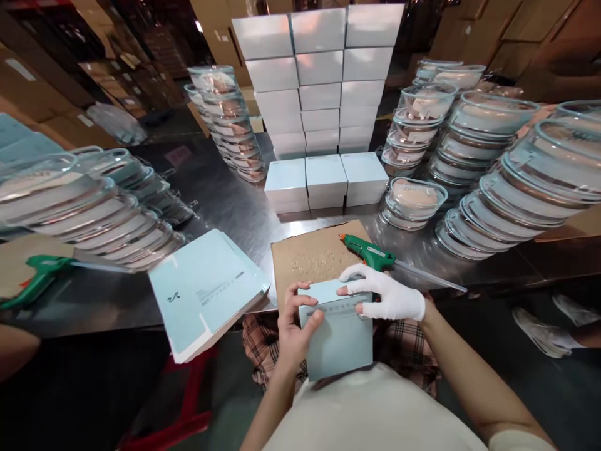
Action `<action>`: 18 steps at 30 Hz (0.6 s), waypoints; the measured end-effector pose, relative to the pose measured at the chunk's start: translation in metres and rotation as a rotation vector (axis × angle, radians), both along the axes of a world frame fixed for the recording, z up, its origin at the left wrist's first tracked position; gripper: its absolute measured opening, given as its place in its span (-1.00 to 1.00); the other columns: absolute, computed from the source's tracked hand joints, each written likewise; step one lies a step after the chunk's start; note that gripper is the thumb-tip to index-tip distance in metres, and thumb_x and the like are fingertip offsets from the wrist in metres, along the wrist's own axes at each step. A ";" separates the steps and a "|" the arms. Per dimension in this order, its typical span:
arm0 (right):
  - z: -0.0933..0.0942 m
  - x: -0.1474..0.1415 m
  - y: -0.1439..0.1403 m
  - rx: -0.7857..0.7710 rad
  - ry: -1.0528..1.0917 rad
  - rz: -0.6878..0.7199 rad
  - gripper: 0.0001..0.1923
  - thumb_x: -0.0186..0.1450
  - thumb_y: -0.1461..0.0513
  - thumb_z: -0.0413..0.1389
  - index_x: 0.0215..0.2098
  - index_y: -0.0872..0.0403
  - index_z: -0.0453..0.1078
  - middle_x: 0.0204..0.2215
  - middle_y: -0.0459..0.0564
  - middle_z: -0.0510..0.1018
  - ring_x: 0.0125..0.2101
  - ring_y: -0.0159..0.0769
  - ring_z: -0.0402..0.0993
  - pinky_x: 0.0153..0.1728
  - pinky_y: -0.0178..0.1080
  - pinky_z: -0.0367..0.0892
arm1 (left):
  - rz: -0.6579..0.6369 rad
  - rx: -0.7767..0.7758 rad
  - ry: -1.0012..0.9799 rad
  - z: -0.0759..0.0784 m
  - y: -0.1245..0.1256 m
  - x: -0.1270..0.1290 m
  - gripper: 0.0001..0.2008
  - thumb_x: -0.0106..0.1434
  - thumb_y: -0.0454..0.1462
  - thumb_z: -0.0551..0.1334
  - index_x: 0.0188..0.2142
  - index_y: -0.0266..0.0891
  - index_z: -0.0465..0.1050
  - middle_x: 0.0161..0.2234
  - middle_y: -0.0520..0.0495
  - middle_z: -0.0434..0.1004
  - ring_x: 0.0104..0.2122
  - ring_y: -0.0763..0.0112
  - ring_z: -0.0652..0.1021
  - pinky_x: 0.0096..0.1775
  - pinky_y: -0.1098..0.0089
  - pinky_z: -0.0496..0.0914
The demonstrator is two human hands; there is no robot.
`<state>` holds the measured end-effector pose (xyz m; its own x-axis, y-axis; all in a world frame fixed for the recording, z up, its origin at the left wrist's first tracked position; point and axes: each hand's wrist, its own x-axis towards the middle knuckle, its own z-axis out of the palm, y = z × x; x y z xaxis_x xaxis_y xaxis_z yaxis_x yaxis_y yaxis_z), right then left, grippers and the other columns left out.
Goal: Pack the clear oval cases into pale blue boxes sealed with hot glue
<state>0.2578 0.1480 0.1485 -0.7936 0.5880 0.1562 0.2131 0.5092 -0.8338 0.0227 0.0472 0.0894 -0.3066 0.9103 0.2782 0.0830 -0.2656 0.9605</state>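
A light-blue carton box [340, 338] rests against my body at the table's front edge. My bare left hand [293, 322] grips its left side, thumb on the front face. My right hand [382, 291], in a white glove, presses flat on the box's top flap. Just beyond the right hand lies a green glue gun [370, 252] on a brown cardboard sheet [307, 257] spotted with dried glue.
A pile of flat blue box blanks [206, 291] lies to the left. Closed blue boxes [322, 81] are stacked at the back. Stacks of glass bowls [493, 163] stand right, and glass lids [89, 207] left. A second glue gun [32, 279] lies far left.
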 end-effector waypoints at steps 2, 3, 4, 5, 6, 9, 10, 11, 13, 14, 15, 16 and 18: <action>-0.003 -0.001 -0.001 0.022 0.000 0.028 -0.58 0.38 0.04 0.19 0.12 0.01 0.59 0.09 0.14 0.45 0.13 -0.12 0.43 0.23 -0.01 0.32 | -0.012 -0.015 0.006 0.001 -0.001 -0.001 -0.64 0.23 0.07 0.41 -0.33 -0.15 0.49 -0.03 -0.17 0.51 0.09 0.05 0.54 0.09 0.12 0.41; -0.005 -0.001 -0.001 0.029 0.012 0.035 -0.58 0.39 0.03 0.18 0.13 0.01 0.58 0.09 0.14 0.45 0.13 -0.12 0.43 0.24 0.00 0.32 | -0.014 -0.022 -0.006 0.002 -0.002 -0.002 -0.65 0.23 0.06 0.41 -0.32 -0.15 0.50 -0.02 -0.17 0.51 0.09 0.05 0.54 0.08 0.13 0.41; -0.007 -0.001 -0.002 0.037 0.026 0.038 -0.58 0.40 0.03 0.17 0.14 0.01 0.58 0.09 0.14 0.46 0.13 -0.12 0.42 0.24 0.00 0.31 | -0.017 -0.028 -0.018 0.002 -0.002 -0.001 -0.66 0.23 0.05 0.41 -0.31 -0.15 0.50 -0.01 -0.17 0.51 0.09 0.06 0.54 0.07 0.14 0.41; -0.009 -0.001 -0.003 0.044 0.042 0.040 -0.59 0.42 0.03 0.16 0.14 0.01 0.57 0.10 0.14 0.47 0.13 -0.12 0.42 0.24 0.00 0.31 | -0.020 -0.033 -0.029 0.001 -0.003 -0.001 -0.67 0.23 0.05 0.41 -0.31 -0.14 0.50 -0.01 -0.17 0.51 0.09 0.06 0.54 0.06 0.15 0.41; -0.012 0.000 -0.004 0.052 0.062 0.041 -0.60 0.43 0.04 0.16 0.14 0.00 0.57 0.10 0.14 0.48 0.14 -0.13 0.43 0.23 0.00 0.32 | -0.022 -0.036 -0.033 0.001 -0.003 0.000 -0.67 0.23 0.04 0.42 -0.31 -0.14 0.51 -0.01 -0.17 0.52 0.10 0.06 0.54 0.07 0.15 0.40; -0.020 0.000 -0.005 0.059 0.127 0.031 -0.63 0.45 0.06 0.16 0.13 0.01 0.57 0.10 0.15 0.50 0.14 -0.15 0.45 0.21 -0.03 0.35 | -0.032 -0.046 -0.028 -0.002 -0.002 0.003 -0.69 0.23 0.02 0.42 -0.33 -0.15 0.52 -0.01 -0.17 0.52 0.10 0.05 0.53 0.10 0.13 0.38; -0.023 0.001 -0.005 0.052 0.140 0.024 -0.65 0.46 0.06 0.15 0.12 0.00 0.57 0.11 0.15 0.50 0.14 -0.16 0.45 0.21 -0.04 0.35 | -0.035 -0.047 -0.026 -0.003 -0.002 0.004 -0.69 0.23 0.01 0.42 -0.34 -0.15 0.51 -0.01 -0.17 0.52 0.10 0.05 0.53 0.10 0.13 0.38; -0.026 0.002 -0.005 0.040 0.149 0.005 -0.65 0.46 0.05 0.15 0.11 -0.01 0.57 0.12 0.15 0.50 0.16 -0.15 0.45 0.22 -0.03 0.35 | -0.032 -0.048 -0.026 -0.003 -0.001 0.003 -0.69 0.23 0.01 0.42 -0.35 -0.15 0.51 -0.02 -0.17 0.52 0.10 0.05 0.54 0.11 0.13 0.38; -0.034 0.005 -0.007 0.005 0.184 -0.119 -0.57 0.41 -0.03 0.21 0.15 -0.06 0.53 0.23 0.16 0.44 0.26 -0.09 0.39 0.29 0.01 0.28 | 0.027 -0.057 -0.046 -0.002 0.002 -0.002 -0.70 0.22 -0.01 0.44 -0.34 -0.16 0.50 -0.01 -0.15 0.53 0.10 0.07 0.54 0.11 0.15 0.37; -0.039 0.006 -0.010 -0.020 0.232 -0.235 -0.44 0.35 -0.11 0.26 0.22 -0.09 0.47 0.30 0.17 0.37 0.32 -0.04 0.32 0.33 0.05 0.22 | 0.094 -0.061 -0.079 0.000 0.004 -0.006 -0.70 0.21 -0.02 0.44 -0.32 -0.15 0.49 0.00 -0.13 0.53 0.09 0.09 0.54 0.11 0.17 0.37; -0.045 0.007 -0.016 -0.053 0.290 -0.365 -0.27 0.28 -0.18 0.29 0.32 -0.11 0.36 0.38 0.18 0.27 0.38 0.01 0.23 0.37 0.10 0.17 | 0.179 -0.063 -0.135 0.003 0.007 -0.011 -0.70 0.21 -0.02 0.45 -0.30 -0.15 0.48 0.02 -0.11 0.53 0.08 0.12 0.54 0.11 0.20 0.36; -0.052 0.007 -0.023 -0.093 0.346 -0.481 -0.07 0.20 -0.26 0.30 0.41 -0.14 0.22 0.44 0.20 0.16 0.42 0.06 0.15 0.38 0.14 0.13 | 0.274 -0.058 -0.213 0.007 0.010 -0.015 -0.69 0.21 -0.02 0.45 -0.27 -0.13 0.46 0.04 -0.09 0.52 0.08 0.16 0.54 0.10 0.23 0.37; -0.066 0.001 -0.043 -0.191 0.411 -0.584 0.20 0.11 -0.36 0.28 0.52 -0.14 -0.05 0.49 0.26 0.04 0.44 0.12 0.13 0.38 0.18 0.13 | 0.417 -0.023 -0.396 0.017 0.016 -0.018 -0.67 0.22 -0.02 0.44 -0.21 -0.10 0.42 0.08 -0.03 0.50 0.07 0.22 0.53 0.06 0.28 0.39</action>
